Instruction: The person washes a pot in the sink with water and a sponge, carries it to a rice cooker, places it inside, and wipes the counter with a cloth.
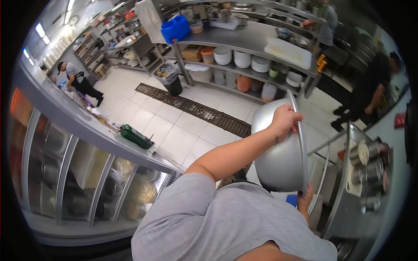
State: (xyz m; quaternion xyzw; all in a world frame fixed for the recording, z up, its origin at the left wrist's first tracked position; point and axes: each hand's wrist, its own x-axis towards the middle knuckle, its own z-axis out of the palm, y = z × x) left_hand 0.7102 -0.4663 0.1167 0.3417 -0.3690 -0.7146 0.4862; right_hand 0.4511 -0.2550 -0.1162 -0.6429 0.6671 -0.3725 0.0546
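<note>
A large silver metal bowl (274,152) is held tilted on its side in front of my body, its rounded outside facing left and its rim upright on the right. With fingers curled over the upper part of the rim, my left hand (286,119) grips it. Lower down, my right hand (306,199) holds the bottom of the rim; some of its fingers are hidden. The inside of the bowl is turned away from view.
A steel worktable (235,37) with a white cutting board (287,53) stands ahead. A floor drain grate (191,108) crosses the tiles near a trash bin (170,80). Metal containers (372,169) sit on a counter at right. People stand at left (78,80) and right (370,89).
</note>
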